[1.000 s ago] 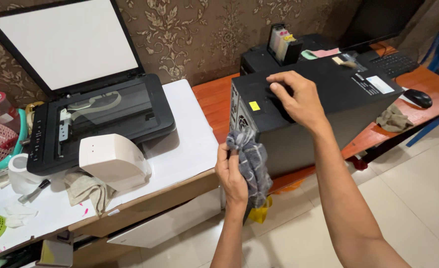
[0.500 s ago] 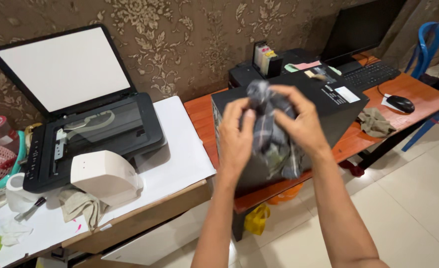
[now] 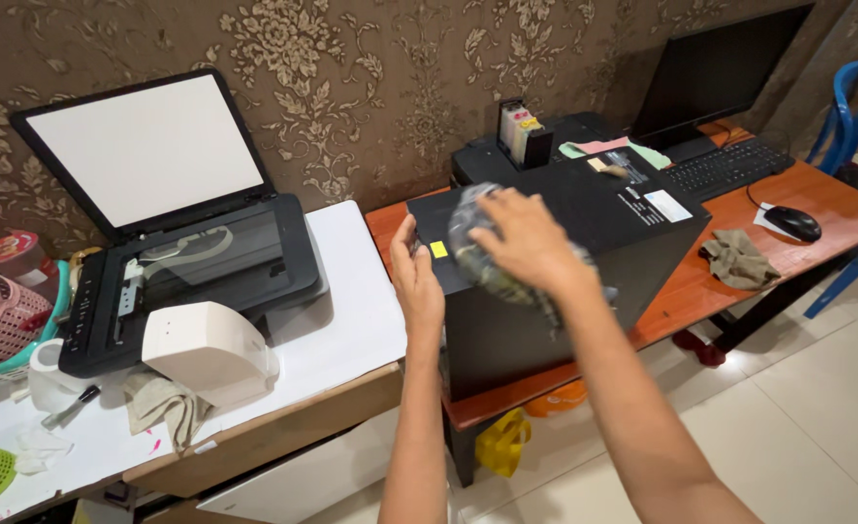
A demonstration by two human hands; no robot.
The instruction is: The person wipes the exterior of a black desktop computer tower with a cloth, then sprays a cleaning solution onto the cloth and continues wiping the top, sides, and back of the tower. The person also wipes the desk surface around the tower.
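Labels: a small yellow square sticker (image 3: 438, 249) sits on the black computer case (image 3: 584, 252) near its left top edge; a white rectangular label (image 3: 667, 206) lies toward its right end.
Right hand (image 3: 526, 243): fingers clenched on a crumpled grey cloth (image 3: 477, 254), pressing it onto the case top.
Left hand (image 3: 417, 277): fingers released, resting against the case's left edge.
Case: stands on the orange wooden table (image 3: 817, 199).
Around: an open black flatbed scanner (image 3: 186, 262) on the white table (image 3: 351, 330); a black mouse (image 3: 793, 223) and a brown rag (image 3: 739, 257) lie right of the case.
Containers: a pink basket (image 3: 2, 325), contents unclear.
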